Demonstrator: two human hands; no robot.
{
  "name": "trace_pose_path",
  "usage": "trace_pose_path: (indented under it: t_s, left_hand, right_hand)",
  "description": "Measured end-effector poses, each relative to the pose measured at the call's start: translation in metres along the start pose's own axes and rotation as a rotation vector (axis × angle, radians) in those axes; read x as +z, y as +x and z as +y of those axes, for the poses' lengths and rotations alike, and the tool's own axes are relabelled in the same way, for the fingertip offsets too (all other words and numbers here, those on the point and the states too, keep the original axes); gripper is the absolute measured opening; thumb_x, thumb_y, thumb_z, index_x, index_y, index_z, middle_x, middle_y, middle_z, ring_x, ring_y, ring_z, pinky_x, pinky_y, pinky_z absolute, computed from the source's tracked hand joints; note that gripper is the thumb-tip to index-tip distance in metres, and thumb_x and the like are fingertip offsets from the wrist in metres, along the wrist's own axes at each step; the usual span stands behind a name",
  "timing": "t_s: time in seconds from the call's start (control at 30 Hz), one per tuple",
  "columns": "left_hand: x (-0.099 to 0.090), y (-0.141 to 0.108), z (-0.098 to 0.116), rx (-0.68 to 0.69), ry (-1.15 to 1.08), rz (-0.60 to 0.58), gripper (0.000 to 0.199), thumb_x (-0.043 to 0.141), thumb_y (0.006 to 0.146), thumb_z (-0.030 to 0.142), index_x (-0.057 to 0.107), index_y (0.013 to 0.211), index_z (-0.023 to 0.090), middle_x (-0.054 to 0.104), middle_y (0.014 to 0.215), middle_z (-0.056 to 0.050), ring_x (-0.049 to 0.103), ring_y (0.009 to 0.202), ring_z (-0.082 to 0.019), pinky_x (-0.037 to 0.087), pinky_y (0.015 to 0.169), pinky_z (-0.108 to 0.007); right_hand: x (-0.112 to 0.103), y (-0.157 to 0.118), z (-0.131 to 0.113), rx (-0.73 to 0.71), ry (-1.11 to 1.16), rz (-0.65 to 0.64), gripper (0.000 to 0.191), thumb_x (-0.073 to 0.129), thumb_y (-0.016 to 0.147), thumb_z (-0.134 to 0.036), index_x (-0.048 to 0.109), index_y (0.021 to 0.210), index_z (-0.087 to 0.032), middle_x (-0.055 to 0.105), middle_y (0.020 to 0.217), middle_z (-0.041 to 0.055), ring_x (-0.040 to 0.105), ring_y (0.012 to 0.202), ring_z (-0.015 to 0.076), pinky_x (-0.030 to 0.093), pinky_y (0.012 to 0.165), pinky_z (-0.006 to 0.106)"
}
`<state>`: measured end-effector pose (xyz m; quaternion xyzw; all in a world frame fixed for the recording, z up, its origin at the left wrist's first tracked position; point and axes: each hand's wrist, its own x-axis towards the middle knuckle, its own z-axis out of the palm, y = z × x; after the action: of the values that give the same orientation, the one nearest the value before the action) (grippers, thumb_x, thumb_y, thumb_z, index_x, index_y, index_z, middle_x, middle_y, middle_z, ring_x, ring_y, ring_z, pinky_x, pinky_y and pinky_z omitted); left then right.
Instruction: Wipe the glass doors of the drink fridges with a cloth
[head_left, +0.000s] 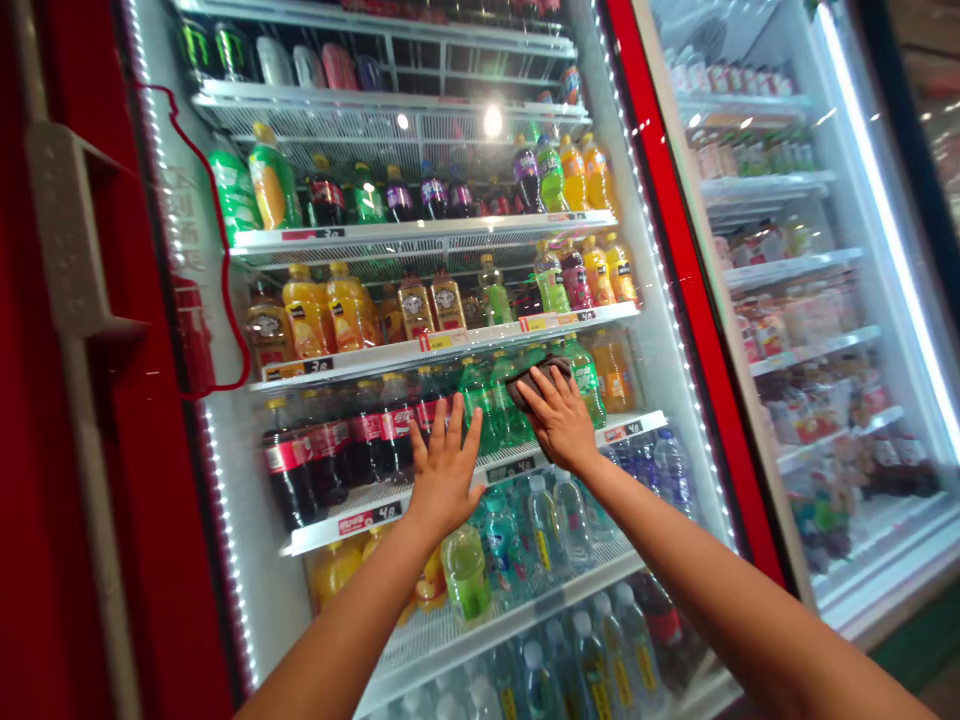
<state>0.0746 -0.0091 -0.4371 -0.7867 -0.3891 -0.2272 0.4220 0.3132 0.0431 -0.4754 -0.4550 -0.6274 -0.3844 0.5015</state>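
Note:
Flat against the glass door [493, 122] of a lit drinks fridge, my left hand [444, 478] has its fingers spread and nothing in it. To its right, my right hand [559, 415] presses a dark cloth [536, 385] on the same glass, its fingers over the cloth. Behind the glass, dark cola bottles [367, 435] stand on a shelf to the left of my left hand. Green bottles [476, 400] stand on that shelf behind and between my hands.
A pale door handle [71, 230] sticks out on the red frame at the left. The red frame [694, 270] on the right separates this door from a second lit fridge [795, 345] with stocked shelves. Bright reflections show on the glass.

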Motion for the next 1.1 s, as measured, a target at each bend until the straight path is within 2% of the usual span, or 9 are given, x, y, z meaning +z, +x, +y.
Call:
trace_pose_path:
  t_s: [0.13, 0.23, 0.37, 0.47, 0.67, 0.8, 0.9, 1.0, 1.1]
  left_hand:
    - [0.001, 0.011, 0.018, 0.072, -0.027, -0.005, 0.121, 0.084, 0.070, 0.048, 0.010, 0.162, 0.025, -0.001, 0.170, -0.016, -0.006, 0.156, -0.040, 0.002, 0.120, -0.070]
    - [0.005, 0.014, 0.028, 0.101, -0.026, 0.013, 0.120, 0.084, 0.070, 0.047, 0.010, 0.162, 0.028, 0.002, 0.171, -0.012, -0.006, 0.156, -0.039, 0.005, 0.122, -0.068]
    - [0.009, 0.023, 0.040, 0.117, -0.027, 0.010, 0.118, 0.084, 0.071, 0.046, 0.012, 0.162, 0.029, 0.005, 0.171, -0.012, -0.005, 0.156, -0.038, 0.004, 0.122, -0.067]
    - [0.011, 0.036, 0.051, 0.138, -0.036, 0.008, 0.116, 0.084, 0.070, 0.048, 0.016, 0.162, 0.028, 0.007, 0.170, -0.013, -0.004, 0.156, -0.038, 0.003, 0.122, -0.067]
    - [0.019, 0.052, 0.072, 0.185, -0.056, 0.047, 0.116, 0.084, 0.069, 0.051, 0.017, 0.162, 0.028, 0.008, 0.171, -0.011, -0.004, 0.156, -0.038, 0.002, 0.123, -0.067]
    - [0.028, 0.058, 0.086, 0.198, -0.075, 0.040, 0.116, 0.083, 0.070, 0.052, 0.016, 0.162, 0.028, 0.010, 0.170, -0.012, -0.001, 0.156, -0.038, 0.005, 0.123, -0.067]
    - [0.035, 0.071, 0.100, 0.237, -0.088, 0.051, 0.114, 0.082, 0.071, 0.054, 0.017, 0.161, 0.028, 0.010, 0.170, -0.012, 0.000, 0.157, -0.037, 0.007, 0.124, -0.065]
    - [0.039, 0.087, 0.116, 0.268, -0.094, 0.058, 0.110, 0.080, 0.073, 0.056, 0.020, 0.161, 0.027, 0.010, 0.170, -0.012, 0.001, 0.157, -0.036, 0.008, 0.125, -0.062]
    - [0.043, 0.099, 0.130, 0.290, -0.097, 0.058, 0.107, 0.080, 0.074, 0.054, 0.022, 0.161, 0.027, 0.011, 0.170, -0.011, 0.001, 0.157, -0.036, 0.009, 0.126, -0.061]
  right_hand:
    - [0.000, 0.000, 0.044, 0.298, -0.001, 0.139, 0.058, 0.042, 0.099, -0.030, 0.034, 0.157, -0.031, 0.030, 0.166, 0.0035, 0.013, 0.156, 0.0285, 0.024, 0.121, 0.060]
    - [0.006, -0.026, 0.048, 0.486, -0.016, 0.221, 0.061, 0.038, 0.100, -0.030, 0.028, 0.160, -0.026, 0.028, 0.166, 0.0087, 0.012, 0.155, 0.0327, 0.027, 0.118, 0.066]
    - [0.005, -0.038, 0.034, 0.216, -0.066, 0.082, 0.062, 0.045, 0.097, -0.025, 0.033, 0.158, -0.028, 0.025, 0.167, 0.0060, 0.008, 0.156, 0.0318, 0.023, 0.121, 0.063]
    - [-0.002, -0.020, 0.054, 0.046, -0.052, 0.000, 0.058, 0.047, 0.098, -0.026, 0.039, 0.155, -0.033, 0.030, 0.166, 0.0014, 0.012, 0.156, 0.0278, 0.022, 0.123, 0.058]
    - [-0.009, -0.031, 0.105, 0.506, -0.056, 0.156, 0.059, 0.040, 0.099, -0.025, 0.034, 0.158, -0.024, 0.027, 0.166, 0.0120, 0.014, 0.155, 0.0350, 0.032, 0.115, 0.067]
    - [-0.005, -0.054, 0.086, 0.232, 0.009, 0.088, 0.069, 0.044, 0.092, -0.012, 0.035, 0.157, -0.031, 0.028, 0.166, 0.0082, 0.012, 0.156, 0.0344, 0.031, 0.115, 0.066]
    - [-0.006, -0.036, 0.091, 0.075, 0.053, 0.022, 0.067, 0.045, 0.093, -0.014, 0.038, 0.155, -0.036, 0.030, 0.166, 0.0033, 0.016, 0.155, 0.0316, 0.031, 0.117, 0.063]
    - [-0.010, -0.016, 0.124, 0.221, 0.020, 0.070, 0.062, 0.043, 0.097, -0.022, 0.034, 0.157, -0.033, 0.025, 0.168, 0.0051, 0.014, 0.156, 0.0318, 0.032, 0.117, 0.061]
    - [-0.010, -0.033, 0.153, 0.413, -0.038, 0.137, 0.061, 0.037, 0.101, -0.028, 0.026, 0.160, -0.027, 0.020, 0.169, 0.0091, 0.012, 0.156, 0.0325, 0.034, 0.116, 0.061]
